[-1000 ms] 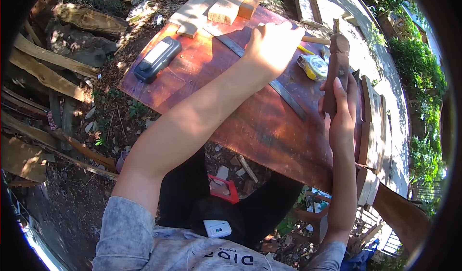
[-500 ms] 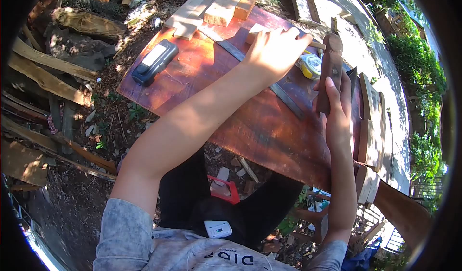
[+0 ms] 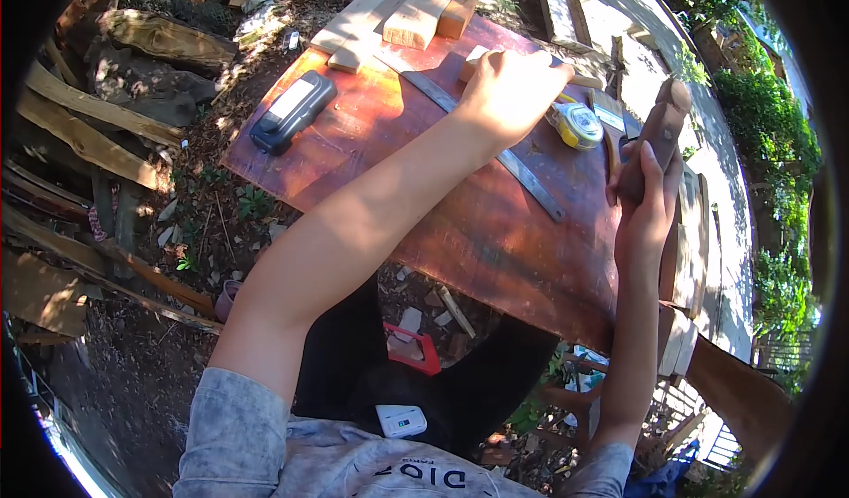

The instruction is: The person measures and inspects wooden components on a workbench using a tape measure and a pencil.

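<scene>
My left hand [image 3: 506,100] is closed around a light wooden piece [image 3: 470,63] over the far part of the reddish board; a thin wooden end also shows right of the fingers. My right hand [image 3: 650,188] grips a dark brown wooden tool [image 3: 656,140], raised over the board's right edge. Between the hands lies a yellow and white tape measure [image 3: 579,126]. A wood-handled brush [image 3: 608,118] rests just right of it. Under my left forearm, a long metal ruler [image 3: 529,185] crosses the board slantwise.
The reddish board [image 3: 478,250] bears a black case [image 3: 293,111] at its left and wooden blocks [image 3: 421,16] at its far edge. Planks [image 3: 676,343] stand along the right side. A red frame [image 3: 428,356] and a white device [image 3: 401,421] show below.
My right hand has moved right and slightly down with the dark wooden tool, which now tilts more. The brush beside the tape measure has come into view. My left hand has barely shifted.
</scene>
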A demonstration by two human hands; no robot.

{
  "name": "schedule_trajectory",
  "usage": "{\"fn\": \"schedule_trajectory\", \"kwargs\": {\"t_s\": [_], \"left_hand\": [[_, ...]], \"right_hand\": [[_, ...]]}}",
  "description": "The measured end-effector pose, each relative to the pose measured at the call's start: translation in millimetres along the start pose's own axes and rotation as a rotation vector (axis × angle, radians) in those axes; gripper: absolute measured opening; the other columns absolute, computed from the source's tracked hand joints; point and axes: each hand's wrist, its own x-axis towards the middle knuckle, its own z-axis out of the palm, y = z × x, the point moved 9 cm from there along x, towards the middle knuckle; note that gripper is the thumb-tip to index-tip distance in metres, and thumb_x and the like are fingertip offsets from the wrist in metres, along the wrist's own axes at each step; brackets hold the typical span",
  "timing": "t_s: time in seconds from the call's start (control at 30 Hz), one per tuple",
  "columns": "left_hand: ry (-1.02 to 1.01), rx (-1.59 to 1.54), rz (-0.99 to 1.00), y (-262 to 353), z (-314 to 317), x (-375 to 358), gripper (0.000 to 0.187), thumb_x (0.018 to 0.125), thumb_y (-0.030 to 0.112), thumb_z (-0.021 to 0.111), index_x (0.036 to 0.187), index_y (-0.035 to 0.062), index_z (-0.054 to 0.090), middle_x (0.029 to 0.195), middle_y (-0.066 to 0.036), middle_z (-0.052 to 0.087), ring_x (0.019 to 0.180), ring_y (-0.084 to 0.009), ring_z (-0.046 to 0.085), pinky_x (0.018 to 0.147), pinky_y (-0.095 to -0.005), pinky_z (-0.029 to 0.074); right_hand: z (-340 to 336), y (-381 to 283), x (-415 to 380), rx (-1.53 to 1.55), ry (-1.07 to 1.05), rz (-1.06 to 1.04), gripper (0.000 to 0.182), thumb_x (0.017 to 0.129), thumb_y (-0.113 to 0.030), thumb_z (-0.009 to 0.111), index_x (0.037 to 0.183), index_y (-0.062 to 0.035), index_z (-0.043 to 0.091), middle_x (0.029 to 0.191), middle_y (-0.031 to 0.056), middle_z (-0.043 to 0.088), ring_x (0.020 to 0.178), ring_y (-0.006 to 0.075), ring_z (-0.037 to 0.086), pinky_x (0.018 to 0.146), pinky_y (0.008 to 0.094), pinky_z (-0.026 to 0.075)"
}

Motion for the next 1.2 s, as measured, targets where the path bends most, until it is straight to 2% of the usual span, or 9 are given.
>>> {"fn": "schedule_trajectory", "kwargs": {"t_s": [0.13, 0.27, 0.53, 0.67, 0.8, 0.87, 0.93, 0.97, 1.2], "left_hand": [[0.051, -0.020, -0.013, -3, -1, 1, 0.025, 0.095, 0.018, 0.063, 0.119, 0.0126, 0.068, 0.092, -0.009, 0.070, 0.084, -0.0267, 0.072, 0.071, -0.0381, 0.058], [0.104, -0.011, -0.009, -5, 0, 0, 0.022, 0.098, 0.020, 0.062, 0.116, 0.0135, 0.070, 0.094, -0.008, 0.070, 0.081, -0.0271, 0.072, 0.069, -0.0389, 0.058], [0.130, -0.086, -0.049, -9, -8, -1, 0.019, 0.098, 0.020, 0.061, 0.114, 0.0133, 0.070, 0.094, -0.007, 0.071, 0.081, -0.0271, 0.072, 0.067, -0.0396, 0.058], [0.146, -0.081, -0.025, -10, -5, 1, 0.019, 0.097, 0.020, 0.063, 0.113, 0.0136, 0.070, 0.092, -0.007, 0.070, 0.079, -0.0274, 0.072, 0.067, -0.0400, 0.058], [0.141, -0.113, -0.043, -13, -5, -2, 0.018, 0.096, 0.019, 0.064, 0.112, 0.0139, 0.071, 0.091, -0.007, 0.070, 0.079, -0.0274, 0.071, 0.067, -0.0399, 0.058], [0.138, -0.120, -0.052, -13, -7, -1, 0.018, 0.095, 0.018, 0.064, 0.111, 0.0142, 0.071, 0.091, -0.007, 0.070, 0.079, -0.0268, 0.071, 0.067, -0.0401, 0.058], [0.145, -0.124, -0.040, -13, -7, -1, 0.018, 0.096, 0.019, 0.064, 0.111, 0.0145, 0.072, 0.091, -0.006, 0.070, 0.078, -0.0265, 0.071, 0.067, -0.0402, 0.058], [0.133, -0.101, -0.036, -13, -6, -1, 0.018, 0.096, 0.019, 0.064, 0.111, 0.0150, 0.072, 0.092, -0.006, 0.070, 0.079, -0.0266, 0.071, 0.067, -0.0401, 0.058], [0.127, -0.085, -0.052, -15, -6, -3, 0.019, 0.096, 0.022, 0.062, 0.112, 0.0176, 0.072, 0.093, -0.005, 0.070, 0.082, -0.0273, 0.072, 0.069, -0.0404, 0.058]], "right_hand": [[-3, -6, -3, 0.074, 0.063, -0.070, 0.042, 0.102, -0.024, 0.057, 0.136, -0.0044, 0.044, 0.106, 0.0077, 0.060, 0.072, 0.0134, 0.058, 0.061, 0.0287, 0.047], [22, -3, -7, -0.052, -0.259, 0.041, 0.050, 0.098, -0.016, 0.061, 0.143, -0.0015, 0.043, 0.101, 0.0081, 0.060, 0.067, 0.0120, 0.056, 0.057, 0.0278, 0.045], [3, 1, -3, 0.099, -0.029, -0.060, 0.045, 0.102, -0.023, 0.055, 0.139, -0.0021, 0.040, 0.097, 0.0083, 0.058, 0.067, 0.0145, 0.057, 0.058, 0.0288, 0.046], [29, 16, -10, 0.007, -0.255, 0.095, 0.056, 0.102, -0.023, 0.057, 0.150, -0.0020, 0.036, 0.098, 0.0081, 0.059, 0.067, 0.0127, 0.055, 0.057, 0.0282, 0.044], [3, -1, 2, 0.055, -0.045, -0.026, 0.039, 0.104, -0.027, 0.055, 0.134, -0.0032, 0.045, 0.096, 0.0085, 0.060, 0.061, 0.0110, 0.054, 0.056, 0.0257, 0.043], [1, 5, 1, 0.067, -0.022, -0.044, 0.034, 0.104, -0.025, 0.056, 0.130, -0.0043, 0.049, 0.102, 0.0092, 0.060, 0.066, 0.0130, 0.055, 0.059, 0.0266, 0.045], [23, 6, -7, -0.110, -0.207, 0.025, 0.039, 0.103, -0.026, 0.057, 0.134, -0.0035, 0.047, 0.101, 0.0096, 0.060, 0.067, 0.0133, 0.055, 0.060, 0.0264, 0.045], [25, 18, -9, -0.106, -0.273, 0.082, 0.053, 0.104, -0.025, 0.055, 0.149, -0.0021, 0.038, 0.098, 0.0078, 0.058, 0.074, 0.0128, 0.057, 0.062, 0.0272, 0.045], [14, 11, -2, 0.056, -0.106, 0.008, 0.045, 0.103, -0.022, 0.055, 0.142, -0.0017, 0.042, 0.101, 0.0101, 0.057, 0.071, 0.0140, 0.054, 0.064, 0.0287, 0.045]]}}
